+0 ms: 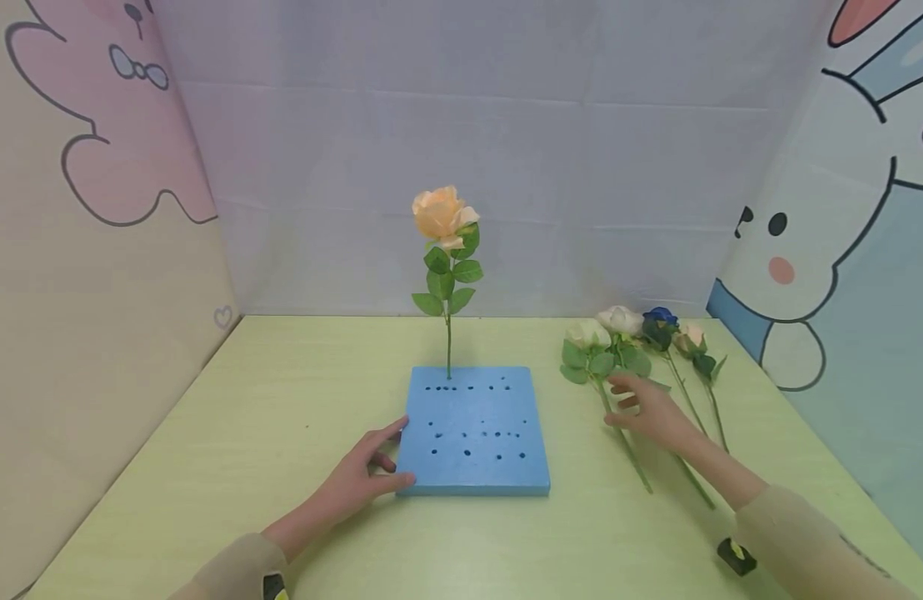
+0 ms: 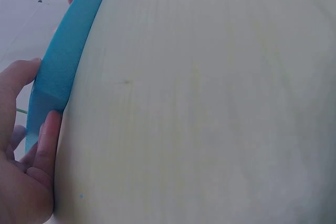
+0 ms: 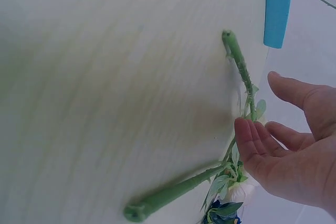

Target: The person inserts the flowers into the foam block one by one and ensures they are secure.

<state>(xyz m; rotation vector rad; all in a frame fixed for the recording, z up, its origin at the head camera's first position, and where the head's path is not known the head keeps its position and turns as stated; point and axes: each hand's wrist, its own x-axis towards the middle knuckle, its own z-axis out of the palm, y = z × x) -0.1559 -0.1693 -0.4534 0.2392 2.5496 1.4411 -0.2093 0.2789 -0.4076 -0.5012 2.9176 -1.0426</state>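
Observation:
My left hand (image 1: 349, 483) rests against the left side of a blue board (image 1: 461, 408) dotted with small holes, thumb at its near corner and a finger extended along its edge. One peach rose (image 1: 441, 215) stands upright in the board's back row of holes. Over on the right, my right hand (image 1: 652, 414) hovers beside the green stem (image 3: 243, 69) of a cream-white rose (image 1: 587, 335) lying on the table. Its thumb and fingers are spread apart with a gap between them, fingertips right at the stem in the right wrist view.
Beyond my right hand lie another white rose (image 1: 621, 320), a blue rose (image 1: 660, 318) and a second peach rose (image 1: 690, 340), stems toward me. The pale table (image 1: 311, 375) meets a plain back wall (image 1: 506, 167); cartoon-printed panels flank both sides.

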